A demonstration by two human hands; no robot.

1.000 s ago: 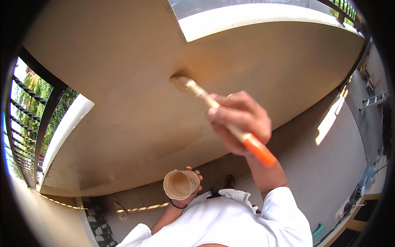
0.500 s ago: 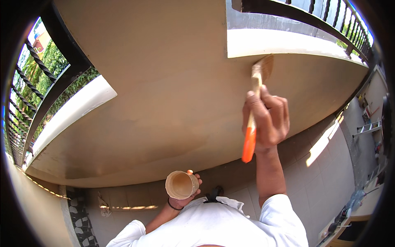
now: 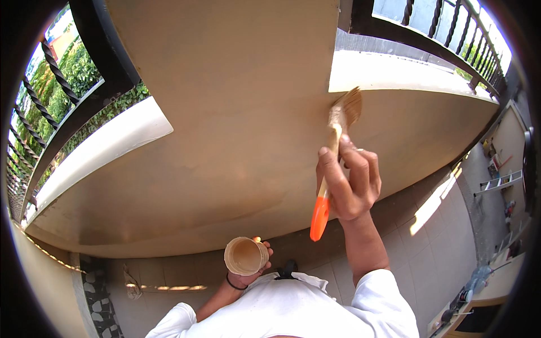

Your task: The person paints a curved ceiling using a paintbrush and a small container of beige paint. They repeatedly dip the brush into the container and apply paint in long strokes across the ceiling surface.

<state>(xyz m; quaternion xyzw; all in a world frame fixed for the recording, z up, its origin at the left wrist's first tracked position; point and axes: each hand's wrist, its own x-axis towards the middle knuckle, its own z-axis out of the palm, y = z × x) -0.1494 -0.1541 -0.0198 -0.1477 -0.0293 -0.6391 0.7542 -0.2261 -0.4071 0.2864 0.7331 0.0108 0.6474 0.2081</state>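
My right hand point(image 3: 352, 179) is closed round the wooden handle of a paintbrush point(image 3: 320, 217) with an orange grip end. The fanned bristles point up, at the wall just under the white ledge point(image 3: 389, 73) on the right; whether they press on it I cannot tell. Low in front of my body, my left hand point(image 3: 255, 273) grips a beige paint cup point(image 3: 246, 256) by its side. Through the cup's open top some pale brown liquid shows. The tan wall point(image 3: 225, 146) fills the middle, with darker, shinier patches toward its lower left.
Black metal railings with twisted bars point(image 3: 59, 76) stand above the white ledges on both sides. Below the wall lies a tiled floor point(image 3: 417, 248) with sunlit strips. A ladder point(image 3: 500, 183) and various goods are at the far right. Leafy plants point(image 3: 84, 59) show beyond the left railing.
My right hand and the paintbrush have shifted left and slightly down in the picture, while the whole view has also moved a little. My left hand still holds the cup.
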